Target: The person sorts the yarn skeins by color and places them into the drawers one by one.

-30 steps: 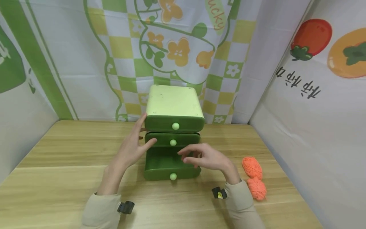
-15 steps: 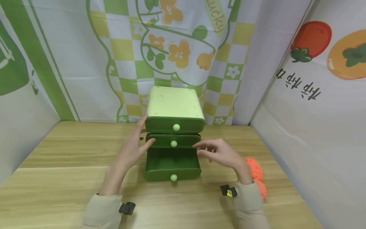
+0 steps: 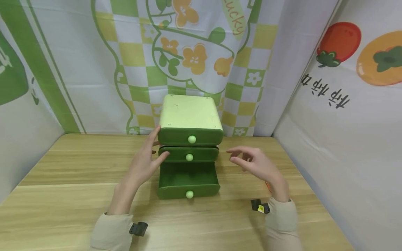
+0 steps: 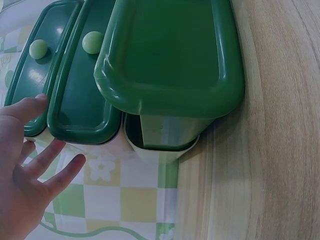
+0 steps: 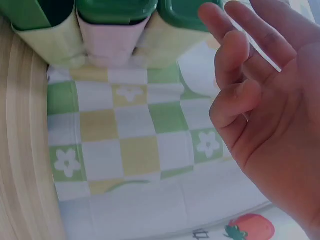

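A small cabinet [image 3: 190, 111] with a pale green top stands on the table. Its dark green top drawer [image 3: 172, 136] and middle drawer [image 3: 205, 154] are closed, while the bottom drawer [image 3: 204, 191] is pulled out with nothing visible inside. At the cabinet's left side, my left hand [image 3: 141, 165] rests its fingertips near the top drawer, its thumb by the middle drawer's front. To the right of the cabinet, my right hand [image 3: 259, 164] hovers with loosely bent fingers, holding nothing. Only a sliver of orange yarn [image 3: 268, 186] shows behind the right forearm.
The wooden table [image 3: 78, 195] extends on both sides of the cabinet. A checked curtain [image 3: 135, 55] hangs close behind it. White printed sheets stand along the left and right edges.
My right hand has moved right, from over the pulled-out bottom drawer to beside the cabinet, and its forearm now covers most of the orange yarn. The left hand stays in place.
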Motion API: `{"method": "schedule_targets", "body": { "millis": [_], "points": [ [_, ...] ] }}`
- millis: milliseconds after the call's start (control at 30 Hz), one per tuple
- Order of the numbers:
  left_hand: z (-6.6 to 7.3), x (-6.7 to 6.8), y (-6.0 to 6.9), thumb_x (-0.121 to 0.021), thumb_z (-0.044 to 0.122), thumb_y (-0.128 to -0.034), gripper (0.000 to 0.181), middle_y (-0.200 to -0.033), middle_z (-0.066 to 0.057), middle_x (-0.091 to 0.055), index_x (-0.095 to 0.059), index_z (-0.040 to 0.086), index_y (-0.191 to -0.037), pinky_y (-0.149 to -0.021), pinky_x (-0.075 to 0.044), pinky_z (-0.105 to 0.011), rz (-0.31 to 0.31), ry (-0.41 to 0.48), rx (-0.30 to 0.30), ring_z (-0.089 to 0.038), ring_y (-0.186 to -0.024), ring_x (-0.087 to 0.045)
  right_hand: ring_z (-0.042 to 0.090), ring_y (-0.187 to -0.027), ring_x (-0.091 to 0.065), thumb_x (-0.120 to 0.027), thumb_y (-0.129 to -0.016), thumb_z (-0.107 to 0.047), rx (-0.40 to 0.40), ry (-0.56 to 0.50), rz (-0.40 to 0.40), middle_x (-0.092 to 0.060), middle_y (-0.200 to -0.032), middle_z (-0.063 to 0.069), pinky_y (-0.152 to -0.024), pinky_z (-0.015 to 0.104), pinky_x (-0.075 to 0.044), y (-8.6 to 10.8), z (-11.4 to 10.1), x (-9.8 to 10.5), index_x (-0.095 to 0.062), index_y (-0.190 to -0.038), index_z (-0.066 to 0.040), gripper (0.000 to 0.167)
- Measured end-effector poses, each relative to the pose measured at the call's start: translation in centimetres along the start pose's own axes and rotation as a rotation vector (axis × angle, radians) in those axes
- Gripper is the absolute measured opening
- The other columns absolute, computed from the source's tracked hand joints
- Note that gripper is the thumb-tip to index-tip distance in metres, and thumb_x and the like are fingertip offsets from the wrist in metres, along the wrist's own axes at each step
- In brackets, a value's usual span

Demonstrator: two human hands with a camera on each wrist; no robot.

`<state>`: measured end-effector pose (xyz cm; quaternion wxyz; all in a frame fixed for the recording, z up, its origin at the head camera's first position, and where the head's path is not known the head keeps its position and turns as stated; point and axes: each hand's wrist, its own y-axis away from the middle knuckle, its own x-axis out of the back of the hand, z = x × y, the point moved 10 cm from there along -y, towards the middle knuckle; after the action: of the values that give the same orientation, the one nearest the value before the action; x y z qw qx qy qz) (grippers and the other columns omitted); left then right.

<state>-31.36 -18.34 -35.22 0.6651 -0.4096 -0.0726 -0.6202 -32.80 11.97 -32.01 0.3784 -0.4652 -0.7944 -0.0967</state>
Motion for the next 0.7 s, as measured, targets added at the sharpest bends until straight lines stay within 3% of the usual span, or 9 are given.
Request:
{"method": "schedule_targets", "body": {
  "millis": [400, 700],
  "points": [
    [-0.2, -0.1, -0.1, -0.065, 0.02, -0.0975, 0.089, -0.166, -0.007, -0.018, -0.004, 0.029, -0.161, -0.099, -0.052, -0.054, -0.011, 0.0, 0.01, -0.037, -0.129, -0.054, 0.013, -0.064, -0.06, -0.064, -0.097, -0.034, -0.073, 0.075, 0.082, -0.071, -0.11, 0.002, -0.061, 0.029, -0.055, 1.4, 1.7, 2.8, -0.065, -0.129, -0.023, 0.034],
    [-0.1, -0.1, 0.0, -0.065, 0.02, -0.0972, 0.089, -0.166, -0.007, -0.017, -0.004, 0.029, -0.161, -0.099, -0.052, -0.054, -0.008, -0.002, 0.004, -0.037, -0.128, -0.054, 0.022, -0.063, -0.061, -0.063, -0.098, -0.037, -0.14, 0.158, 0.114, -0.071, -0.111, 0.003, -0.056, 0.027, -0.049, 2.0, 3.7, 4.1, -0.065, -0.131, -0.021, 0.037]
  ]
}}
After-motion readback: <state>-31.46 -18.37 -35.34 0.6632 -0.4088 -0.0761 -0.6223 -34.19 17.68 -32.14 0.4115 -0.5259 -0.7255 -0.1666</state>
